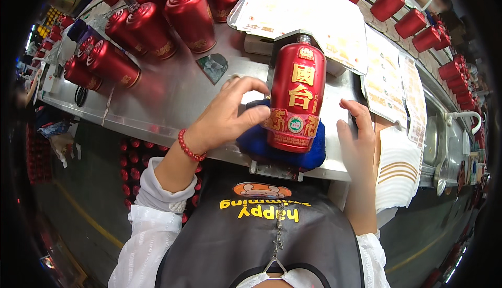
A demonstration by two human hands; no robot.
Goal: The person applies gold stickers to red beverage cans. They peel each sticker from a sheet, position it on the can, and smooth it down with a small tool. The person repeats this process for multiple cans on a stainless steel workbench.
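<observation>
Thumb and forefinger of the left hand [226,111] stand wide apart at the left side of a red bottle [296,97], the thumb tip right at its edge; whether it touches I cannot tell. The right hand [360,142] is spread too, a gap between it and the bottle. That bottle rests mid-frame on a blue cloth [253,140], close to the front edge of the table [167,97]. Bare metal opens leftward, up to the standing red bottles [191,18] crowding the upper left. White printed sheets [298,5] limit the room above and right.
</observation>
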